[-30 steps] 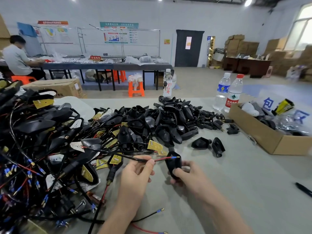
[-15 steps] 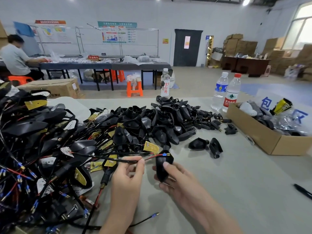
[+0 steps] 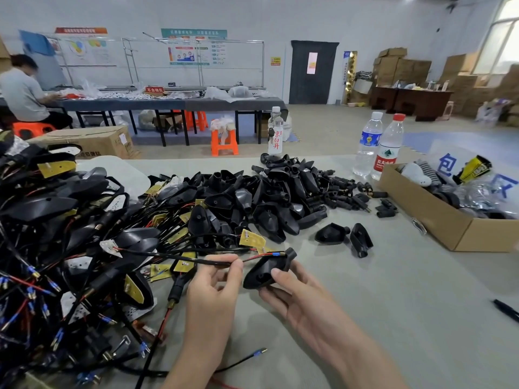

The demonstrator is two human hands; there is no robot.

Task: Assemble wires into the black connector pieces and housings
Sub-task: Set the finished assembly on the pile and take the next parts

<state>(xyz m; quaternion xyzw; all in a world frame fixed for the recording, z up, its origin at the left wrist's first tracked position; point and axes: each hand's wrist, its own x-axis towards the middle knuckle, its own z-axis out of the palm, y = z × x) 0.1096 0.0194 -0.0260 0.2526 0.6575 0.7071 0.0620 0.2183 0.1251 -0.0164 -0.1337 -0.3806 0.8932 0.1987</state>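
Note:
My right hand (image 3: 292, 293) grips a black housing (image 3: 264, 269), tilted with its round neck pointing up and right. My left hand (image 3: 213, 284) pinches a black cable (image 3: 179, 256) near its red and black wire ends. The blue terminal (image 3: 276, 254) at the wire tip sits right at the housing's neck. A large pile of loose black housings (image 3: 269, 192) lies behind my hands. To the left spreads a heap of wired assemblies (image 3: 56, 248) with yellow circuit boards.
Two loose housings (image 3: 344, 237) lie to the right of my hands. An open cardboard box (image 3: 438, 220) stands at the right edge, two water bottles (image 3: 377, 146) behind it. A black pen (image 3: 507, 310) lies far right. Another person sits at a far table (image 3: 168, 103).
My right hand has tilted the housing from upright to slanted, neck toward the wire. The blue terminal has come up to the neck opening. Both hands shifted slightly left.

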